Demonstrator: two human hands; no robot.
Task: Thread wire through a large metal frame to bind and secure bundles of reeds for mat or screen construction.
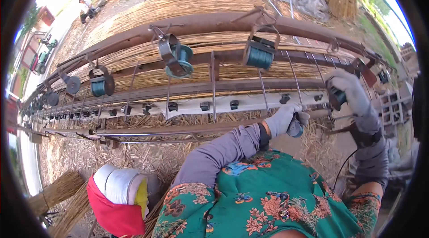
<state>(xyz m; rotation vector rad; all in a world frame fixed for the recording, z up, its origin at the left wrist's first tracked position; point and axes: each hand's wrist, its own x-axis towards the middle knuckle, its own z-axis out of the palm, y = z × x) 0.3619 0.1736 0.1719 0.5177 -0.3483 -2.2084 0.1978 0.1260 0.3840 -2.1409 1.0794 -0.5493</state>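
My left hand, in a pale glove, is closed around a small metal-cased spool in front of my chest. Higher up at the right, my right hand, gloved too, grips a dark spool of teal twine beside the end of the machine frame. Along the brown upper bar hang more teal twine spools in metal brackets, one spool near the middle and another spool left of it. Thin upright metal rods stand below the bar.
A white rail with several dark clips runs below the rods. Behind the frame lies a large reed mat. Reed bundles and a red-and-white padded bundle are at lower left. A person sits far off. Grey blocks stand at right.
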